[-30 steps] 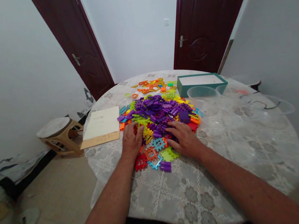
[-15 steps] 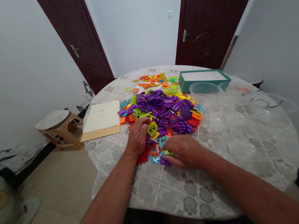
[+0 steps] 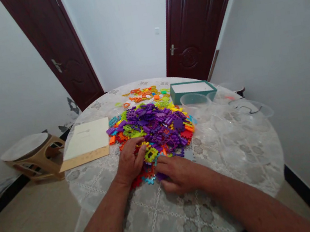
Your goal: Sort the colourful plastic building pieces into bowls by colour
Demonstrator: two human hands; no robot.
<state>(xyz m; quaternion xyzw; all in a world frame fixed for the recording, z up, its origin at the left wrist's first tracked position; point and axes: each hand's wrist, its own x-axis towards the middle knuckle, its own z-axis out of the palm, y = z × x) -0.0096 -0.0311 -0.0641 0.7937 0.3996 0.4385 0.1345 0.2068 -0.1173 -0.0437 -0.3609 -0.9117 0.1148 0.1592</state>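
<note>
A big pile of plastic toy pieces (image 3: 156,121) sits on the table (image 3: 163,221), and both hands are at its near side. The left hand (image 3: 129,161) bends over the pile's near left edge, next to a yellow ring (image 3: 151,154). Its fingertips are partly hidden, so it is not clear if it grips anything. The right hand (image 3: 178,172) curls in front of the pile, with a purple piece (image 3: 161,176) at its fingers; whether it pinches that piece or just touches it cannot be told. A blue piece (image 3: 150,180) pokes out at the pile's front, between the hands. The pieces look light, hard and smooth, so two fingers should be plenty to lift one, but they may slide over each other. The thin teeth could catch on other pieces, or snap if bent hard. A flat piece is likely best held by two opposite edges, and a round tube across its middle, since it may roll. A green box (image 3: 176,97) stands behind the pile, to its right.
</note>
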